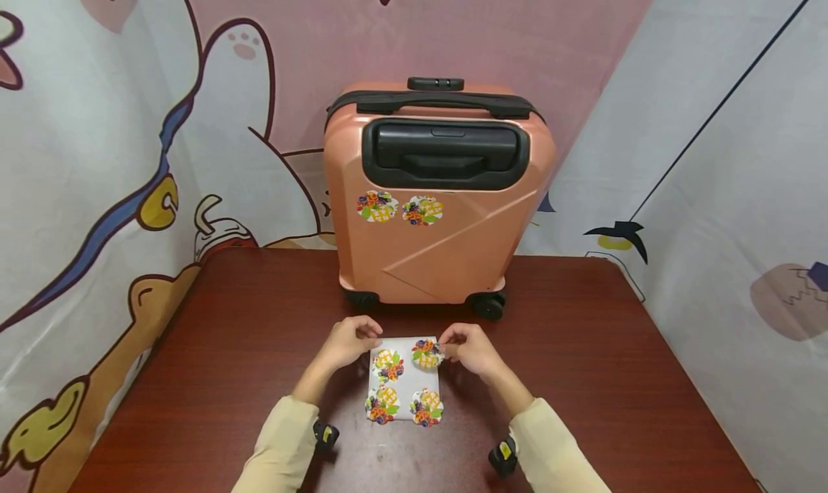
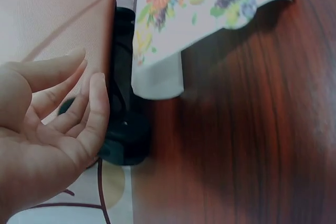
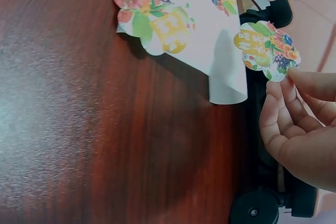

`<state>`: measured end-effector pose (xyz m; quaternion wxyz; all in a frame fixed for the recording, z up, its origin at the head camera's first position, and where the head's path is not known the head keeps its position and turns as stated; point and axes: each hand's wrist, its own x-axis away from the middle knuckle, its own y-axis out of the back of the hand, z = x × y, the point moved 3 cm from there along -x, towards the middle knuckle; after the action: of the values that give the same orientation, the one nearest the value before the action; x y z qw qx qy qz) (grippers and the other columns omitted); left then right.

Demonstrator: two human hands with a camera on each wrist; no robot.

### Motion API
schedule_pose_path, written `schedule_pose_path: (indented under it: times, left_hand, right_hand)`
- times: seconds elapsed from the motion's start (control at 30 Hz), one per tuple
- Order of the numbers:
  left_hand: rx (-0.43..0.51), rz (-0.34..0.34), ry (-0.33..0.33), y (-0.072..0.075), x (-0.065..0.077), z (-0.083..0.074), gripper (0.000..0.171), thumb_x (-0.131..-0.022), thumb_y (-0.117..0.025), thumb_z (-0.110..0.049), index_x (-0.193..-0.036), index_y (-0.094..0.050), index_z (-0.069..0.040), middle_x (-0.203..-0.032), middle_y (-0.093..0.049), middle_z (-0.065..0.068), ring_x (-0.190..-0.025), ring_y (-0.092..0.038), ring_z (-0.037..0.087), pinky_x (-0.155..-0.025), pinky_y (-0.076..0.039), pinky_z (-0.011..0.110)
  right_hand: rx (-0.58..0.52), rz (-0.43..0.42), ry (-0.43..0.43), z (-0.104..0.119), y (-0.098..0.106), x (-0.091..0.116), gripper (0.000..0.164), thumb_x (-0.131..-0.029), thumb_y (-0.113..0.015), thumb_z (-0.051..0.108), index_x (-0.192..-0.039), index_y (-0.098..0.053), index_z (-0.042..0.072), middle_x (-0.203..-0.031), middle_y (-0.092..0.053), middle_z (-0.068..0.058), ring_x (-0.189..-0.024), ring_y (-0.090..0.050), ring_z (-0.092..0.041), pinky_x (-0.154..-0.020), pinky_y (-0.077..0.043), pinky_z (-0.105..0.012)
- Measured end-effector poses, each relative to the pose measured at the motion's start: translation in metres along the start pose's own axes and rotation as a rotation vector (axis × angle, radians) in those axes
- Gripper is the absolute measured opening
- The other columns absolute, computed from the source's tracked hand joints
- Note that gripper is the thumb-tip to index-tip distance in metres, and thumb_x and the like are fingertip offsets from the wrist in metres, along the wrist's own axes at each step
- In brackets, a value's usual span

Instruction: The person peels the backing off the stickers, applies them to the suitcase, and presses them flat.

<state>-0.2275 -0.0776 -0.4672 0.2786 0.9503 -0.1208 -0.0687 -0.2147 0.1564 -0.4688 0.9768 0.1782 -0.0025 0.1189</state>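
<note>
My right hand [image 1: 475, 349] pinches a scalloped fruit sticker [image 3: 268, 51] by its edge, between thumb and fingers. In the right wrist view that sticker stands apart from the white backing sheet [image 1: 406, 381], whose end curls up. Three more fruit stickers lie on the sheet, one at the upper left [image 1: 388, 365] and two along its near edge. Beside the sheet's far left corner is my left hand [image 1: 346, 343]. Its fingers are loosely bent with nothing between them, as the left wrist view shows [image 2: 58, 114].
A pink suitcase [image 1: 446, 245] stands upright behind the sheet on the dark red wooden table [image 1: 582, 378]. Two matching stickers [image 1: 377, 207] sit side by side below its black handle [image 1: 446, 151]. A printed cloth [image 1: 491, 40] hangs behind the table.
</note>
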Motion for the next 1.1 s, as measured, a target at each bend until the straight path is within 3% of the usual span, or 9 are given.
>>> schedule_pose_path:
  times: [0.13,0.3,0.53,0.77,1.1]
  left_hand:
    - [0.027,0.027,-0.039,-0.007,-0.002,-0.009,0.008,-0.077,-0.067,-0.002,-0.085,-0.065,0.0,-0.075,-0.063,0.005,-0.066,-0.057,0.016,-0.059,-0.045,0.026]
    - [0.051,0.065,-0.076,-0.016,-0.003,-0.014,0.006,-0.078,-0.066,-0.002,-0.084,-0.065,-0.001,-0.074,-0.063,0.005,-0.066,-0.057,0.013,-0.059,-0.046,0.025]
    - [0.097,0.101,-0.073,-0.026,-0.001,-0.016,0.003,-0.081,-0.064,-0.005,-0.083,-0.065,-0.002,-0.072,-0.062,0.005,-0.064,-0.059,0.018,-0.057,-0.046,0.024]
    - [0.124,0.102,-0.078,-0.031,-0.001,-0.018,0.007,-0.082,-0.063,-0.006,-0.08,-0.064,0.0,-0.069,-0.062,0.007,-0.064,-0.061,0.027,-0.054,-0.046,0.022]
    - [0.115,0.065,-0.091,-0.03,-0.001,-0.023,0.008,-0.083,-0.063,-0.006,-0.079,-0.062,0.001,-0.068,-0.061,0.007,-0.06,-0.06,0.027,-0.051,-0.043,0.022]
  right_hand:
    - [-0.02,0.012,0.035,0.003,0.001,-0.002,0.005,-0.076,-0.061,-0.01,-0.078,-0.061,-0.005,-0.068,-0.058,-0.01,-0.062,-0.056,-0.022,-0.057,-0.05,-0.041]
    - [-0.053,0.039,0.147,0.012,0.001,-0.002,0.008,-0.076,-0.063,-0.007,-0.074,-0.061,0.0,-0.065,-0.057,-0.006,-0.057,-0.056,-0.016,-0.053,-0.05,-0.036]
    - [-0.01,0.021,0.041,0.018,-0.002,-0.005,0.004,-0.075,-0.063,-0.011,-0.078,-0.06,-0.01,-0.068,-0.059,-0.013,-0.059,-0.056,-0.018,-0.057,-0.051,-0.037]
    - [-0.028,0.031,0.049,0.042,-0.003,0.003,0.006,-0.075,-0.059,-0.015,-0.08,-0.056,-0.017,-0.07,-0.058,-0.023,-0.061,-0.056,-0.024,-0.059,-0.05,-0.044]
    - [-0.034,0.021,0.048,0.025,-0.003,-0.007,0.006,-0.074,-0.061,-0.013,-0.08,-0.06,-0.012,-0.067,-0.059,-0.013,-0.058,-0.056,-0.018,-0.058,-0.051,-0.044]
